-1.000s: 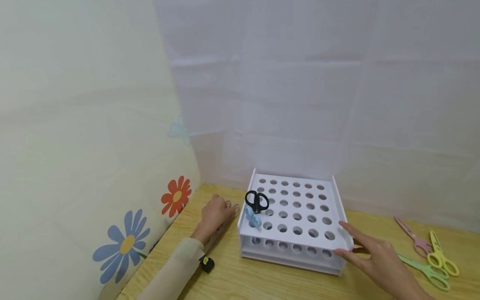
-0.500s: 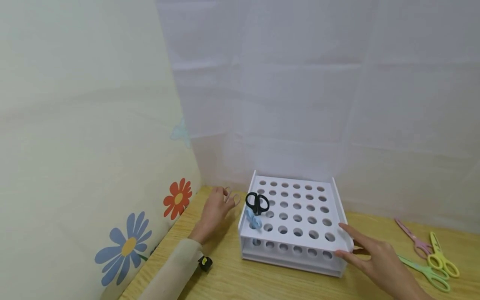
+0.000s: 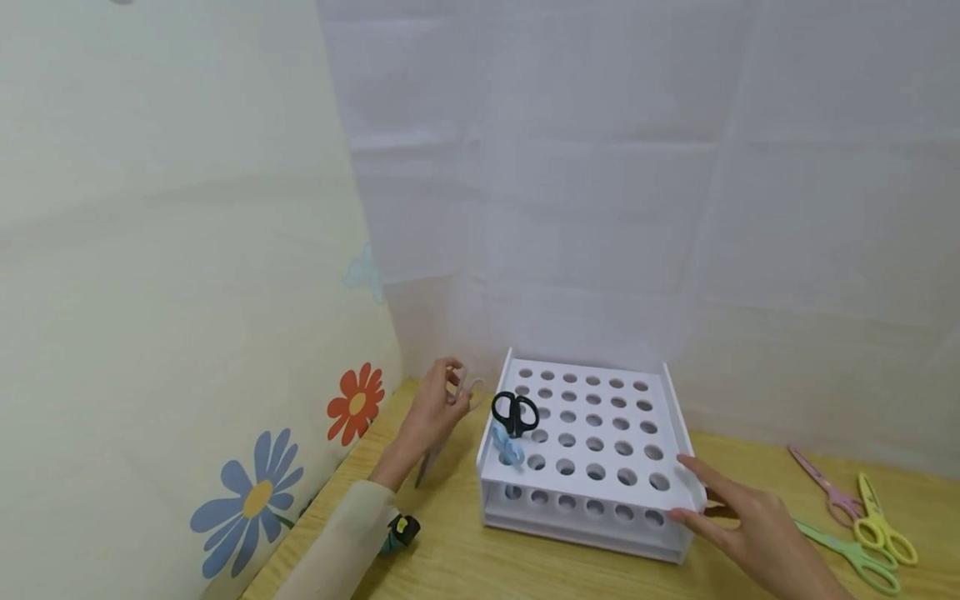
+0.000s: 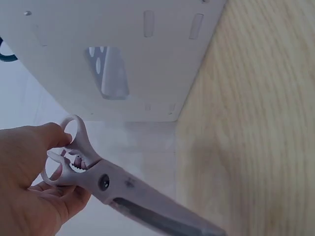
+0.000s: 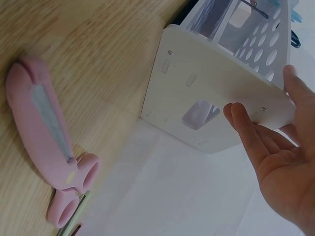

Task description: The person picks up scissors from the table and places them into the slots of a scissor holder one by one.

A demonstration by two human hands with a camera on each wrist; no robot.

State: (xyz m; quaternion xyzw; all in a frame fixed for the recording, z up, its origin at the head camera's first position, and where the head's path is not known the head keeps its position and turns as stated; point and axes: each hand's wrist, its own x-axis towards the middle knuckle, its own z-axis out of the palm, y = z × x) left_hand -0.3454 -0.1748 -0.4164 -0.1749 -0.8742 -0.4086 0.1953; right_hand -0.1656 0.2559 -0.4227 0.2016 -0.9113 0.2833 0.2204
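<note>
Left of the white rack [image 3: 607,433], my left hand [image 3: 431,412] pinches a pair of pale scissors by the handle loops; in the left wrist view the scissors [image 4: 106,182] hang from the fingers, blades pointing down to the right. My right hand [image 3: 757,525] holds the rack's front right corner between thumb and fingers; the right wrist view shows the hand [image 5: 280,157] against its side panel [image 5: 182,83]. Black-handled scissors [image 3: 515,414] and light blue ones [image 3: 507,447] stand in holes at the rack's left side.
Pink [image 3: 827,487], yellow [image 3: 883,525] and green scissors [image 3: 855,552] lie on the table [image 3: 450,558] to the right. Thick pink scissors [image 5: 44,123] show in the right wrist view. White cloth [image 3: 585,183] hangs behind, and a flowered cloth [image 3: 187,250] stands at left.
My left hand has risen and moved slightly away from me, lifting the pale scissors off the table. The right hand keeps its hold on the rack.
</note>
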